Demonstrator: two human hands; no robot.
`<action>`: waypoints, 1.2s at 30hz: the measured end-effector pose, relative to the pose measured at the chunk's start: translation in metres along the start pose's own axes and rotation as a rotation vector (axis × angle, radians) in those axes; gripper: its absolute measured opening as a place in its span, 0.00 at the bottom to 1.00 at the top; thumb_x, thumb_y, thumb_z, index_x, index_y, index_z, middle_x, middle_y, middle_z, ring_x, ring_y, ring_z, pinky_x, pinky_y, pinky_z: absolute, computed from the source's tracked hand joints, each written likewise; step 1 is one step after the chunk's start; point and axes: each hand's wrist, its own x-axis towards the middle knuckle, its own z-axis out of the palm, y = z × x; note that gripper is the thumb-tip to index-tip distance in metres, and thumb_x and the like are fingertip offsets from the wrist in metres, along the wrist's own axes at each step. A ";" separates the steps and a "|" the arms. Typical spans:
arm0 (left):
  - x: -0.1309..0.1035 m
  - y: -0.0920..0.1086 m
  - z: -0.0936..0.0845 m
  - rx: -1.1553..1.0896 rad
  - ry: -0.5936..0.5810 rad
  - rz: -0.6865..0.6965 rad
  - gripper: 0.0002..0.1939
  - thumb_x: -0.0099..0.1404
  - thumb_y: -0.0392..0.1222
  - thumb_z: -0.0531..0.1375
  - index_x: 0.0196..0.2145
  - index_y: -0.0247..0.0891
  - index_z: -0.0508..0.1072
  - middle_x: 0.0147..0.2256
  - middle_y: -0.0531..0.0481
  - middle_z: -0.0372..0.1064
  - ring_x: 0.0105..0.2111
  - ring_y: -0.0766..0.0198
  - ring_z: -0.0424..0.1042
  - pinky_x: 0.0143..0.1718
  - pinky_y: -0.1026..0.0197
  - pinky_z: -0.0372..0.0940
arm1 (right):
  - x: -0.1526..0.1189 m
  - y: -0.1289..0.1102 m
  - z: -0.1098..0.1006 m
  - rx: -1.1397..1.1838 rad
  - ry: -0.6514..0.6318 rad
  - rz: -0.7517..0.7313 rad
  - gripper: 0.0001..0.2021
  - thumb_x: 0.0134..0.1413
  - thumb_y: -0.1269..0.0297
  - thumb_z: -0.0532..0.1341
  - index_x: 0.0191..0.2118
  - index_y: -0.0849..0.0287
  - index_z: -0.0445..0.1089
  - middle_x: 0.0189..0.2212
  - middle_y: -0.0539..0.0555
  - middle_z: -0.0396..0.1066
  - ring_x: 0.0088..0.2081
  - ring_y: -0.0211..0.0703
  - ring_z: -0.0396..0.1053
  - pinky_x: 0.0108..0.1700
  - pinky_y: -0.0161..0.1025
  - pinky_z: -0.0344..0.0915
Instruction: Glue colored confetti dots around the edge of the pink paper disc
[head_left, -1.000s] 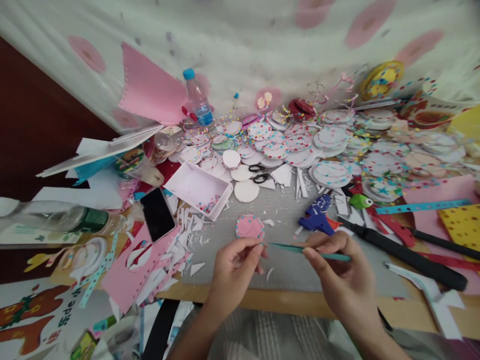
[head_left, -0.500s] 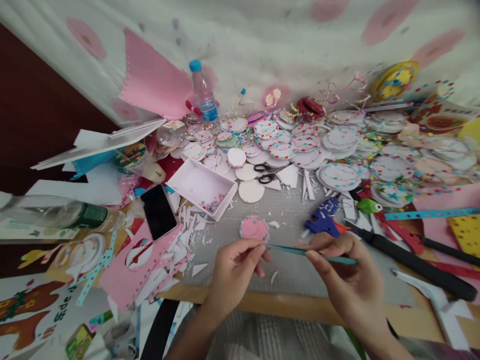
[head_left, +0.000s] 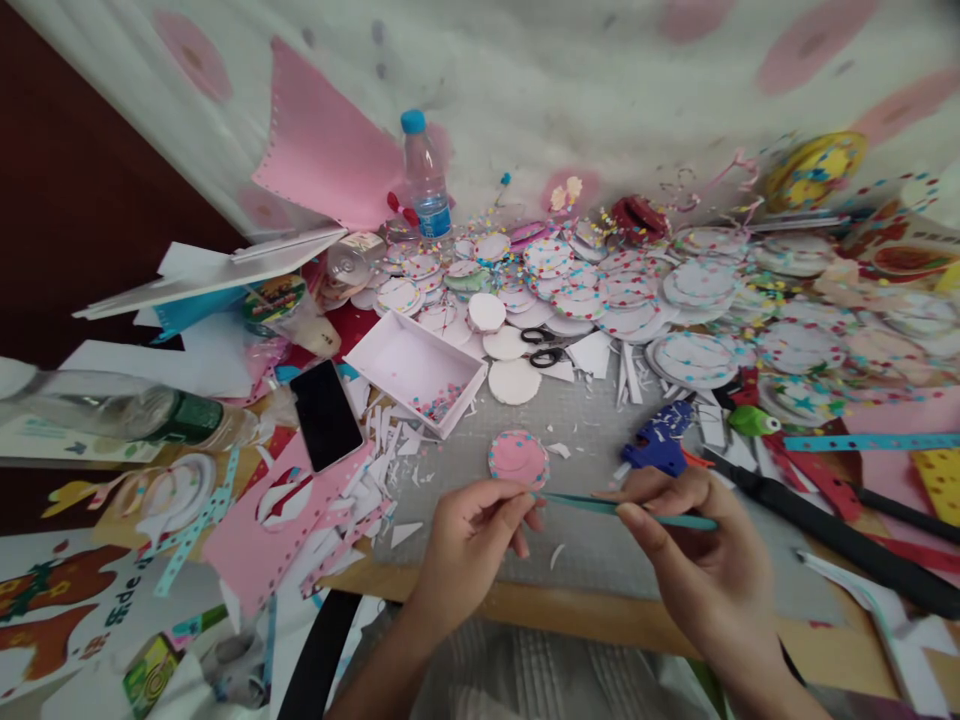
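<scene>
The right hand (head_left: 705, 555) has drifted slightly right, away from the left hand (head_left: 476, 545), and the view has swung a little left, so everything on the worktop (head_left: 555, 612) sits farther right. The hold on the slim teal tool (head_left: 581, 505) is the same. The tool lies between the two hands, just above the near part of the grey mat (head_left: 592, 560), its thin end pointing left. The right fingers are clamped on its shaft, thumb against index finger. The left thumb and index finger are pinched together at the thin end; whether they grip the tip or some tiny piece there, I cannot tell. The other left fingers curl loosely.

Just beyond the left fingertips lies a pink disc (head_left: 518, 460) with a dotted edge. Farther off are a white box (head_left: 390, 362) to the left, black-handled scissors (head_left: 546, 346), and a dark blue tool (head_left: 660, 438) to the right.
</scene>
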 end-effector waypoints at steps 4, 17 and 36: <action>0.000 0.000 -0.001 0.008 0.000 -0.002 0.10 0.61 0.43 0.60 0.29 0.34 0.76 0.24 0.50 0.73 0.18 0.72 0.65 0.21 0.70 0.61 | -0.001 0.002 -0.001 0.002 -0.008 -0.002 0.11 0.50 0.61 0.66 0.28 0.51 0.62 0.26 0.50 0.66 0.30 0.44 0.67 0.28 0.39 0.63; -0.005 -0.004 0.000 -0.076 -0.013 -0.017 0.15 0.61 0.50 0.61 0.33 0.34 0.78 0.27 0.48 0.74 0.20 0.71 0.65 0.23 0.68 0.62 | -0.002 0.000 0.002 -0.161 -0.004 -0.425 0.10 0.53 0.74 0.61 0.30 0.52 0.61 0.25 0.48 0.68 0.27 0.42 0.67 0.31 0.42 0.62; 0.000 -0.018 -0.005 0.196 -0.143 0.063 0.20 0.68 0.50 0.51 0.25 0.36 0.70 0.28 0.46 0.74 0.32 0.60 0.72 0.37 0.62 0.64 | 0.018 0.045 -0.074 -1.195 -0.113 -0.423 0.24 0.58 0.52 0.55 0.54 0.64 0.61 0.42 0.66 0.64 0.45 0.62 0.64 0.46 0.59 0.63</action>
